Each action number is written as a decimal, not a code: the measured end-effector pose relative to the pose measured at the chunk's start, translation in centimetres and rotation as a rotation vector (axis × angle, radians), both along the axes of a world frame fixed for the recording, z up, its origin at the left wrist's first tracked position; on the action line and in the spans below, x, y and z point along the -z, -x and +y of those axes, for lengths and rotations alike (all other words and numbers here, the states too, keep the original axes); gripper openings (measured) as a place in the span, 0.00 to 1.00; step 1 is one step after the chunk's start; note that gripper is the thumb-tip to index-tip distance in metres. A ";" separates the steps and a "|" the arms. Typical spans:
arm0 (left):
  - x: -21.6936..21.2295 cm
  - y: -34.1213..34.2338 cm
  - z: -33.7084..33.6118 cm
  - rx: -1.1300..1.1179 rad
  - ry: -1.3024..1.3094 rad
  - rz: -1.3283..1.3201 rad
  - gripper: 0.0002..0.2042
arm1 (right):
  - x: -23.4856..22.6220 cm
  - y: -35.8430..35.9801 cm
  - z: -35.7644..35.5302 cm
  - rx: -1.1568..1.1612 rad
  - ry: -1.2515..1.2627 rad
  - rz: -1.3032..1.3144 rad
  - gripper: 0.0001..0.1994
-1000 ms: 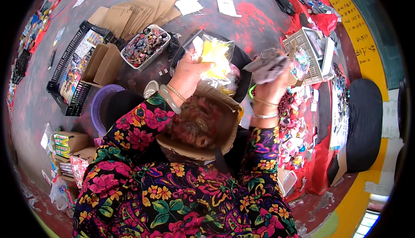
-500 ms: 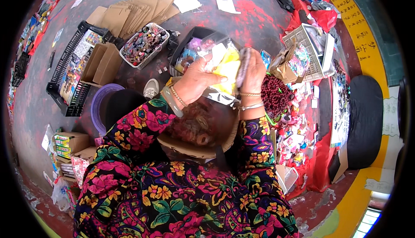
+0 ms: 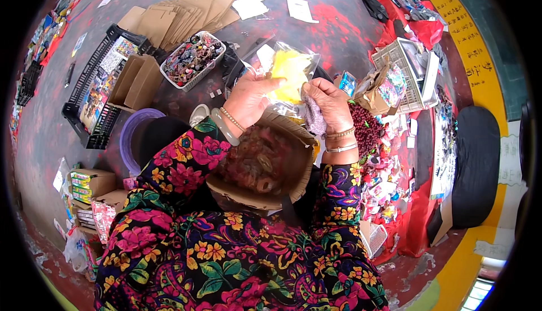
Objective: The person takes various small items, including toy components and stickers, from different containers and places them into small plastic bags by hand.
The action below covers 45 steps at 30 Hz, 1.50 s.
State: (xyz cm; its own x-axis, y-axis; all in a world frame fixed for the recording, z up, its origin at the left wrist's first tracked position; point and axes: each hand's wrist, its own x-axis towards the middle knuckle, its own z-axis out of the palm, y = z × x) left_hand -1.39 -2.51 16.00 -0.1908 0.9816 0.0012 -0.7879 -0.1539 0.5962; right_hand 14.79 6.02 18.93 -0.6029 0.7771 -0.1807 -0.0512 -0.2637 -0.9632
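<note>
One mauve cloth (image 3: 315,118), now lower

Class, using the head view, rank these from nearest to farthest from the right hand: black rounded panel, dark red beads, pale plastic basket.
Nearest to the right hand first:
1. Dark red beads, just right of the wrist.
2. Pale plastic basket, farther right and higher.
3. Black rounded panel, far right.

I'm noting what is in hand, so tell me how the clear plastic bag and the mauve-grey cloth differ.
The clear plastic bag is glossy, with bright yellow showing through; the mauve-grey cloth is dull and opaque. The bag spreads wider in view; the cloth is a smaller bunch. The left hand grips the bag, while the cloth hangs from the right hand. Both are held.
</note>
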 end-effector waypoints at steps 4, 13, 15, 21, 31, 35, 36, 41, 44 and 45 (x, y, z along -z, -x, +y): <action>-0.8 0.1 -0.4 0.093 0.038 -0.252 0.13 | -0.1 -0.9 0.3 0.011 0.149 0.110 0.02; 0.6 0.2 -0.3 0.152 0.019 -0.265 0.16 | -2.2 -2.7 0.6 0.128 -0.026 0.298 0.02; 0.4 -0.7 -0.3 0.228 -0.006 -0.298 0.16 | -0.8 -1.5 0.3 0.138 0.060 0.334 0.02; 0.6 -0.6 0.1 0.011 0.123 -0.085 0.16 | 1.1 -0.5 1.0 0.180 0.151 0.393 0.01; -0.6 -1.8 0.2 0.135 -0.085 -0.060 0.13 | -1.5 2.8 -3.7 0.133 -1.338 -0.400 0.04; 2.0 -1.0 0.5 0.084 0.017 -0.115 0.12 | -0.8 2.2 -3.3 -0.126 -0.798 -0.180 0.05; 2.1 -0.6 0.4 0.065 0.059 -0.112 0.12 | -0.5 2.0 -3.0 -0.146 -0.601 -0.086 0.05; 1.6 -0.5 0.6 0.096 0.090 -0.097 0.13 | -1.8 -0.1 -0.5 0.255 -0.415 0.118 0.08; 2.0 -1.6 0.6 0.169 0.051 -0.010 0.15 | -1.5 0.8 -1.0 0.341 -0.962 -0.104 0.12; 1.4 -2.5 0.7 0.180 0.023 0.022 0.16 | -1.2 1.6 -1.8 0.293 -1.181 -0.247 0.13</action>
State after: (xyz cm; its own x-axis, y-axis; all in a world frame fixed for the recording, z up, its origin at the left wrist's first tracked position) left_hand 1.06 -1.80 14.55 -0.0118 0.9997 -0.0199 -0.7880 0.0029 0.6157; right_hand 13.24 4.25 20.17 -0.4287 0.6404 0.6373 0.2542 0.7624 -0.5951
